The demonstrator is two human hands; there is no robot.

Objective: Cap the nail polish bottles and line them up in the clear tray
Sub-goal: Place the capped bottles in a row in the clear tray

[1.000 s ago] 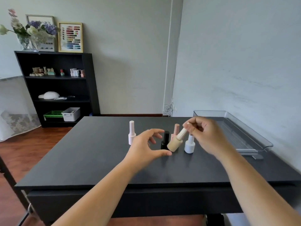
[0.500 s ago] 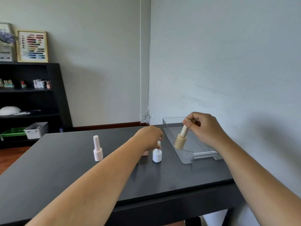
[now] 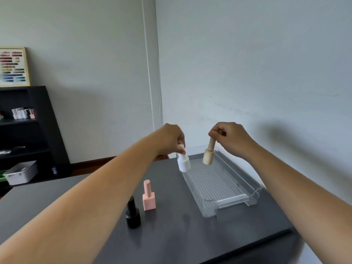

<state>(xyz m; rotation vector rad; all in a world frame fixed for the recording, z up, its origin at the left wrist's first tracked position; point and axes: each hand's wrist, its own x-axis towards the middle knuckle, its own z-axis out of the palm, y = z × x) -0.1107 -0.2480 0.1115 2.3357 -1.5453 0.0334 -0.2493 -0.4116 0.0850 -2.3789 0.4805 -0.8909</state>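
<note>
My right hand (image 3: 231, 139) grips the cap of a capped beige nail polish bottle (image 3: 209, 156), which hangs above the far end of the clear tray (image 3: 253, 187). My left hand (image 3: 170, 139) holds a capped white bottle (image 3: 183, 163) by its cap, tilted, in the air over the tray's far left rim. A capped pink bottle (image 3: 148, 197) and a capped black bottle (image 3: 133, 214) stand upright on the dark table (image 3: 181, 231), left of the tray. No bottle is in the tray.
The tray lies along the table's right side, close to the grey wall. A black shelf unit (image 3: 28, 130) with small bottles and a grey bin (image 3: 21, 172) stands at the far left. The table's near edge runs bottom right.
My left hand has lifted the white bottle off the table and carried it to the tray. My right hand has moved the beige bottle further over the tray. The view has swung right.
</note>
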